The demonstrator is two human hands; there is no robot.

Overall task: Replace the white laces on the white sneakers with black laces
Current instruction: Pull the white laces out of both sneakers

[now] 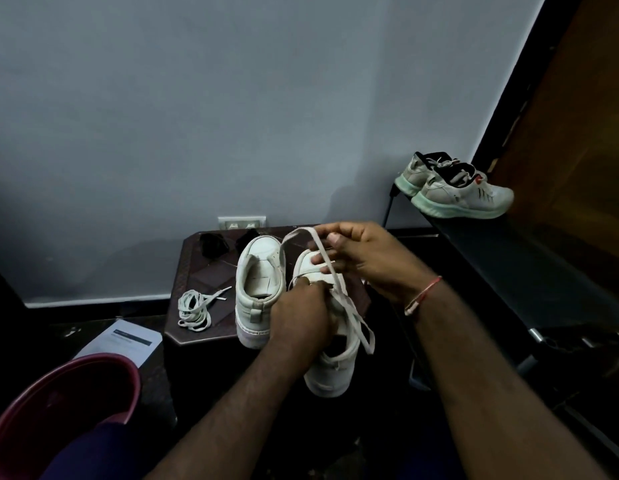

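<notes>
Two white sneakers stand heel-towards-me on a small dark table [194, 268]. The left sneaker [258, 289] has no lace in it. My left hand [301, 315] grips the right sneaker [332, 368] at its tongue and eyelets. My right hand [363, 258] pinches a white lace [342, 296] that runs up in a loop from that shoe and hangs down over its side. A loose white lace [195, 308] lies coiled on the table at the left. Two black lace bundles [213, 244] lie at the table's far edge.
A second pair of pale running shoes [460, 188] sits on a dark shelf at the right. A red plastic tub [62, 407] and a printed sheet of paper [124, 341] lie on the floor at the left. A wall socket [241, 222] is behind the table.
</notes>
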